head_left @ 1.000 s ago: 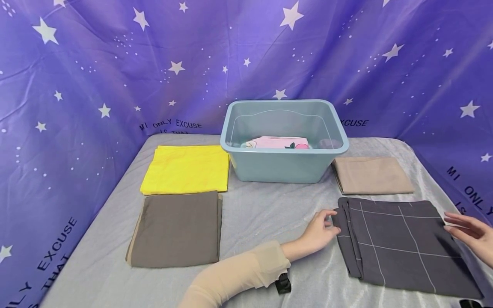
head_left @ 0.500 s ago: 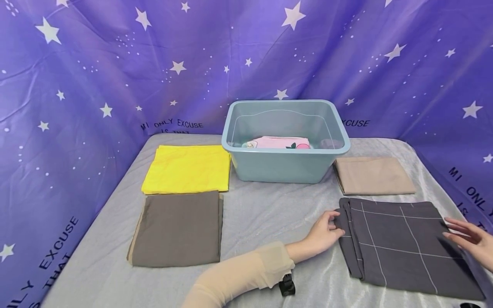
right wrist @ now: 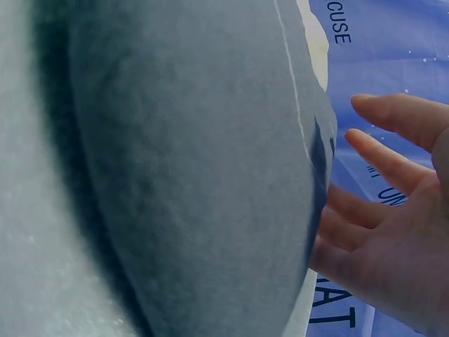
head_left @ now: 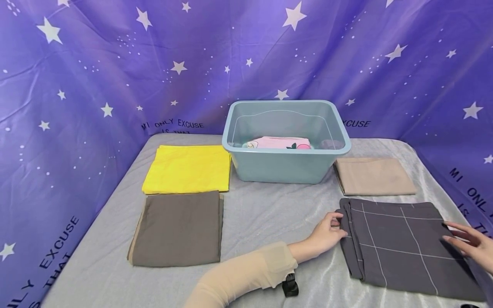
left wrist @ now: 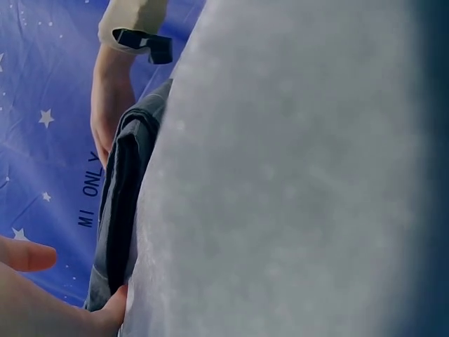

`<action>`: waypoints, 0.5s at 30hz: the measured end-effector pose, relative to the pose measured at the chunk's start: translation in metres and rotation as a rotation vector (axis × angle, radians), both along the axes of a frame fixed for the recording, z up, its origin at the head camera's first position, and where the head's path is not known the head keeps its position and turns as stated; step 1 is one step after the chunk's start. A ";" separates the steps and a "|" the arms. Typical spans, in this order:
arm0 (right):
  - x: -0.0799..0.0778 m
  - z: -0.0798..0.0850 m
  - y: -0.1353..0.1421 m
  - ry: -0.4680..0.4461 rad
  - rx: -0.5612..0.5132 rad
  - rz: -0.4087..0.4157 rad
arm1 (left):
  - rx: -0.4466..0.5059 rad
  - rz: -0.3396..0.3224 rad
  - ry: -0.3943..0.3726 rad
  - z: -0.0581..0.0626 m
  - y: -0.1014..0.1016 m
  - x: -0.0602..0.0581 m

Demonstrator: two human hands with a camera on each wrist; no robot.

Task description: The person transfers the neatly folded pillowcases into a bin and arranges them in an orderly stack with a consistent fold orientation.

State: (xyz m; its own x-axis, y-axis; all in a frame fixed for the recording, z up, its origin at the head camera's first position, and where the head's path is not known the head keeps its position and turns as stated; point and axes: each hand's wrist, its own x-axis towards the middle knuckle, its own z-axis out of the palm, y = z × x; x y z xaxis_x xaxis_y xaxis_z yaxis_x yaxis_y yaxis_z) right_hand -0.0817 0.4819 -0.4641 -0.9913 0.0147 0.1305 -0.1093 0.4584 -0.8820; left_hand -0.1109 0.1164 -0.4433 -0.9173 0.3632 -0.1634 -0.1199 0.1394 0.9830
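A folded dark grey cloth with thin white grid lines (head_left: pixel 400 248) lies at the front right in the head view. My left hand (head_left: pixel 321 235) is at its left edge, fingertips touching the fold and thumb apart from the fingers. In the left wrist view that hand (left wrist: pixel 49 295) has a fingertip low against the layered edge of the cloth (left wrist: pixel 126 182). At the opposite side, my right hand (head_left: pixel 471 244) has its fingers stretched out along the right edge. The right wrist view shows this hand (right wrist: pixel 393 225) with fingers spread beside the cloth (right wrist: pixel 196 161).
A blue-grey plastic bin (head_left: pixel 286 167) stands at the back, with a folded pink cloth (head_left: pixel 277 143) inside. Left of it lie a folded yellow cloth (head_left: pixel 186 169) and a folded brown-grey cloth (head_left: pixel 177 229). A folded beige cloth (head_left: pixel 375 175) lies behind the gridded one.
The view has shifted very slightly. Both hands stay at the two sides of the gridded cloth, with the right fingers a touch lower along its edge.
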 end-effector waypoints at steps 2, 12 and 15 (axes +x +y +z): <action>0.001 0.002 -0.002 -0.003 0.003 0.002 | -0.006 0.001 -0.014 0.000 0.002 0.000; 0.001 0.006 -0.010 0.011 0.048 -0.020 | -0.055 0.035 -0.042 0.003 0.012 0.000; 0.000 0.004 -0.012 0.036 0.053 -0.020 | -0.055 0.053 -0.047 0.003 0.016 0.000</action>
State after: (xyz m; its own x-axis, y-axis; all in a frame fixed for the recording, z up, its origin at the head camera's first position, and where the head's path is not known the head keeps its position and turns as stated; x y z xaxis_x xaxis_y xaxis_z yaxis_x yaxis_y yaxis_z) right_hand -0.0817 0.4702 -0.4606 -0.9855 0.0263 0.1676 -0.1313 0.5070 -0.8519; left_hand -0.1110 0.1325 -0.4405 -0.9259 0.3039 -0.2246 -0.1739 0.1849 0.9672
